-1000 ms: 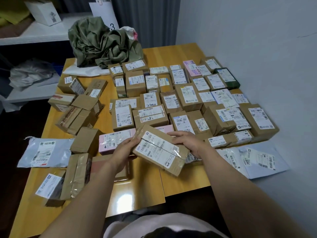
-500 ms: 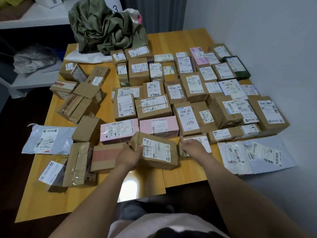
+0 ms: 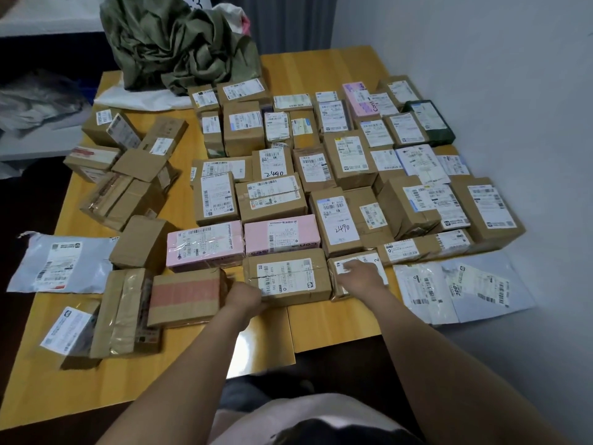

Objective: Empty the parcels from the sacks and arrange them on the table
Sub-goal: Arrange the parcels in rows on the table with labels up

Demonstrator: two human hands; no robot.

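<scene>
A brown taped parcel (image 3: 286, 277) with a white label lies flat in the front row on the wooden table (image 3: 324, 322), just below a pink parcel (image 3: 282, 234). My left hand (image 3: 244, 300) grips its near left corner. My right hand (image 3: 359, 277) presses on a small brown parcel (image 3: 377, 263) right beside it. Behind them, several labelled parcels stand in tight rows (image 3: 337, 162). A crumpled green sack (image 3: 179, 43) lies at the table's far end.
At the left lies a loose pile of brown boxes (image 3: 128, 187), with a grey mailer bag (image 3: 61, 264) nearer the edge. A red-taped box (image 3: 186, 295) touches my left hand. White mailer bags (image 3: 459, 287) overhang the right edge by the wall. Shelves (image 3: 38, 17) stand back left.
The brown parcel I held tilted above the table with both hands now lies flat in the front row. My right hand has moved off it onto the small parcel beside it.
</scene>
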